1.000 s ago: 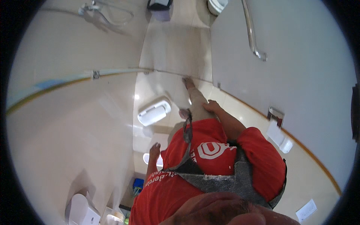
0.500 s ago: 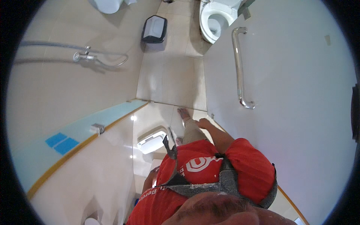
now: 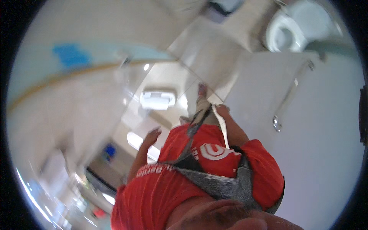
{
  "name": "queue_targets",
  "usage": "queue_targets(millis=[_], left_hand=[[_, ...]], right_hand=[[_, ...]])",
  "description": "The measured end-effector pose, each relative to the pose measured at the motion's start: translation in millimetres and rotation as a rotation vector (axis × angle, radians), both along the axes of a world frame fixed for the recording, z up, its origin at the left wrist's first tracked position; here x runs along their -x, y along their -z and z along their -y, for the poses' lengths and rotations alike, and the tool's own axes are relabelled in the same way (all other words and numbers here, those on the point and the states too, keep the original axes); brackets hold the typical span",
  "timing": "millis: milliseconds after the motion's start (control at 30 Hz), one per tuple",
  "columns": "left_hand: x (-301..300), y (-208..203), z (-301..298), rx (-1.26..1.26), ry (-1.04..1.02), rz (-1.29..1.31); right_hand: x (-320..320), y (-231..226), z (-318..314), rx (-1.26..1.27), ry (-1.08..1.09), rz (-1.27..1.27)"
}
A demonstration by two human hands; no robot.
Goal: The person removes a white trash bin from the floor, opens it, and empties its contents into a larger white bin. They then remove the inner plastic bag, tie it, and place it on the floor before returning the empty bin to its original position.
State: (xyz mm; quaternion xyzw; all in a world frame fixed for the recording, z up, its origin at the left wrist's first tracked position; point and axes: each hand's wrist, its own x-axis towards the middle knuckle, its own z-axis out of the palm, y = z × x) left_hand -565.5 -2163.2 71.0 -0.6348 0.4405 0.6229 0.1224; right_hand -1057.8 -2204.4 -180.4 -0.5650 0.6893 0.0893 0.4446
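Observation:
My left hand [image 3: 154, 135] is out to the left of my body, above the pale floor, with its fingers stretched forward and nothing visible in them. Slightly blurred, my right hand [image 3: 222, 110] is low in front of me, beside the edge of a grey panel [image 3: 260, 88]. Its fingers look curled, and what they hold, if anything, is hidden. A metal grab bar [image 3: 289, 92] is fixed to that panel. Nearest to my left hand on the floor side is a white box-shaped thing [image 3: 157, 100].
A white toilet [image 3: 285, 36] with its lid up stands at the far right. At the top is a dark-rimmed bin [image 3: 226, 5]. An orange-edged panel [image 3: 99, 66] with blue patches [image 3: 71, 55] runs along the left. Blurred clutter fills the lower left.
My view has turned, so the toilet and bin appear farther right. My left hand has come out from beside my body into view. My right hand stays by the grey panel's edge.

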Motion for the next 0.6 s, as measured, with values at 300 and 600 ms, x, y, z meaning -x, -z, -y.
queue_targets(millis=[300,600], left_hand=[[61,-9,-229,0.169,-0.707,-0.071],[111,7,-529,0.019,-1.322,0.128]], right_hand=[[-3,0,29,0.251,-0.898,-0.126],[-220,-107,-63,0.017,-0.693,-0.098]])
